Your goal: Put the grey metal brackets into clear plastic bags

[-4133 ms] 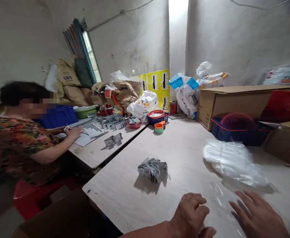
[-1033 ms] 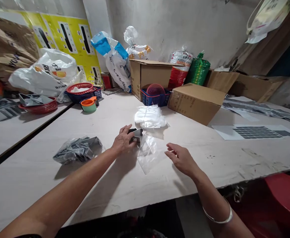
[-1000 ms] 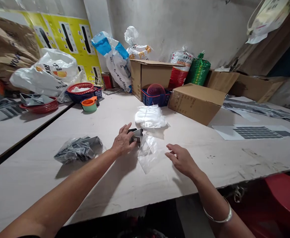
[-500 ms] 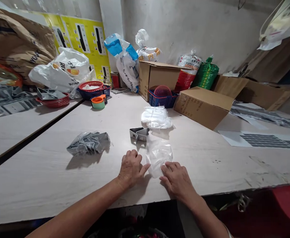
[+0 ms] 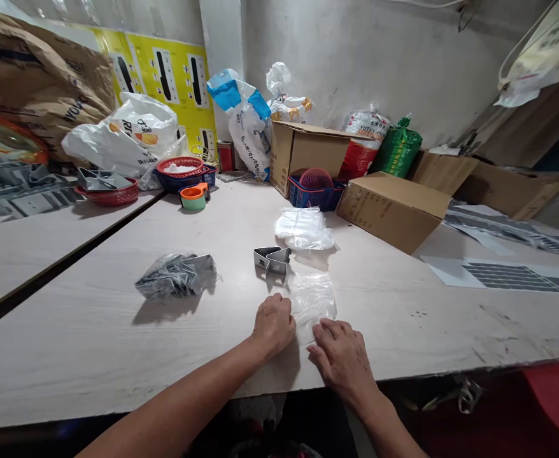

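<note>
A clear plastic bag (image 5: pixel 315 296) lies flattened on the table in front of me. My left hand (image 5: pixel 274 326) is closed at the bag's left edge, its fingers curled under and partly hidden. At the lower right corner, the fingertips of my right hand (image 5: pixel 340 350) rest on the plastic, with the thumb apart from them. Just beyond my left hand stand bent grey metal brackets (image 5: pixel 272 262). Farther left lies a filled clear bag of grey brackets (image 5: pixel 177 277). A stack of clear plastic bags (image 5: pixel 303 228) sits behind the flattened one.
An orange and green tape dispenser (image 5: pixel 194 197) stands toward the back left, near a red basket (image 5: pixel 180 166). Cardboard boxes (image 5: pixel 394 207) and a blue basket (image 5: pixel 315 194) are at the back. Printed sheets (image 5: pixel 503 273) lie right; loose brackets (image 5: pixel 31 191) are piled far left.
My left hand has moved right and its fingers have curled in at the bag's edge. The bag lies flatter and straighter. My right hand has barely moved. The view has shifted slightly.
</note>
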`<action>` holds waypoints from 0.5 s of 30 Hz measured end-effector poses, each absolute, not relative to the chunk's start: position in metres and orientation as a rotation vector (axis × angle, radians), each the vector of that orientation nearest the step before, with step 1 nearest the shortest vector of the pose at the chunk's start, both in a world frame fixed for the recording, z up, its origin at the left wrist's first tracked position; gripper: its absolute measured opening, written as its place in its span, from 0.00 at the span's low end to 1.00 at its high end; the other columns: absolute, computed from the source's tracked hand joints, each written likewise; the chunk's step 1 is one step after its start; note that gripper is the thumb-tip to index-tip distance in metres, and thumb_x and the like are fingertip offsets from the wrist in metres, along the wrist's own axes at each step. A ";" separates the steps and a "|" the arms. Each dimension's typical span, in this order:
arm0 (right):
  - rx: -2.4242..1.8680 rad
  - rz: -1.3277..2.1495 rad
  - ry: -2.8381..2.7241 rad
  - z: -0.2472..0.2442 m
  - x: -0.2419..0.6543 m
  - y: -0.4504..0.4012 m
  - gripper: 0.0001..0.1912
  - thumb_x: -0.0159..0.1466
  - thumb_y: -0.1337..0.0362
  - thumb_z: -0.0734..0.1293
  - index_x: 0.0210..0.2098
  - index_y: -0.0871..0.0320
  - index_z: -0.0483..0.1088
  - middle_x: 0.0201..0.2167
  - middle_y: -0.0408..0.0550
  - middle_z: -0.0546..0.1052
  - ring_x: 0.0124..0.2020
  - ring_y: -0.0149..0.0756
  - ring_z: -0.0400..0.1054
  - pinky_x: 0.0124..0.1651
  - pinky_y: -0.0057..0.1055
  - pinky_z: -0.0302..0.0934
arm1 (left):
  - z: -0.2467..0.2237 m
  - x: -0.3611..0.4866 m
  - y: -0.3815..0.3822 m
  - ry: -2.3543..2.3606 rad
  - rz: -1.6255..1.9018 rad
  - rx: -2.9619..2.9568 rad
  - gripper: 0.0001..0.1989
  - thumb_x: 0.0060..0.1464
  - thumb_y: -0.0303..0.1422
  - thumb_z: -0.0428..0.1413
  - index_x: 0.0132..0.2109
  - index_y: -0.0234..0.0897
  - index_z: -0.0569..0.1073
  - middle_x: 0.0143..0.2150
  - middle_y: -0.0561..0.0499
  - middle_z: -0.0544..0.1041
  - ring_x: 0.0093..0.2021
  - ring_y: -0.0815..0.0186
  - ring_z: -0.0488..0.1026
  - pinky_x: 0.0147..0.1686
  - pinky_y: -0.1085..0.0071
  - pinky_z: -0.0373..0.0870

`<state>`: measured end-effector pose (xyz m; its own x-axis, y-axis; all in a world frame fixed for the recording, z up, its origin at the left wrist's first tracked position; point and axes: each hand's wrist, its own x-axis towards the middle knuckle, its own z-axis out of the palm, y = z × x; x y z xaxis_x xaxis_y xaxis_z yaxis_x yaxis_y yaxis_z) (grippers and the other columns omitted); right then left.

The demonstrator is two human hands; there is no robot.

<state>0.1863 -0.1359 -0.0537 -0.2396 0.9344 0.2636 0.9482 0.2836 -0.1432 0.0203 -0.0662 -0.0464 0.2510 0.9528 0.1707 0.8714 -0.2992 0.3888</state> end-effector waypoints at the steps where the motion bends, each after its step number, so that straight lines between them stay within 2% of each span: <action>1: -1.727 -0.086 -2.249 -0.054 0.187 -0.134 0.15 0.63 0.58 0.59 0.49 0.50 0.65 0.50 0.47 0.68 0.48 0.44 0.59 0.44 0.40 0.55 | -0.045 0.021 -0.064 1.686 0.603 2.238 0.05 0.48 0.26 0.47 0.29 0.36 0.67 0.30 0.49 0.68 0.34 0.64 0.67 0.35 0.68 0.61; 5: -1.756 -0.154 -2.224 -0.057 0.191 -0.128 0.13 0.63 0.58 0.59 0.46 0.51 0.67 0.49 0.47 0.70 0.48 0.44 0.59 0.44 0.41 0.55 | -0.047 0.026 -0.057 1.474 0.818 1.754 0.03 0.50 0.30 0.47 0.29 0.39 0.61 0.22 0.56 0.64 0.23 0.70 0.65 0.25 0.73 0.62; 8: -1.759 -0.174 -2.214 -0.059 0.196 -0.124 0.13 0.63 0.58 0.60 0.45 0.51 0.68 0.49 0.48 0.70 0.49 0.44 0.60 0.45 0.41 0.55 | -0.050 0.032 -0.052 1.338 0.855 1.341 0.07 0.46 0.30 0.51 0.29 0.40 0.56 0.21 0.59 0.62 0.18 0.71 0.65 0.17 0.75 0.61; 15: -1.710 -0.162 -2.191 -0.064 0.208 -0.114 0.12 0.62 0.60 0.60 0.45 0.54 0.68 0.48 0.50 0.70 0.49 0.43 0.61 0.47 0.40 0.57 | -0.041 0.036 -0.045 1.275 0.835 0.917 0.18 0.39 0.22 0.54 0.36 0.39 0.55 0.23 0.61 0.62 0.18 0.67 0.70 0.13 0.75 0.62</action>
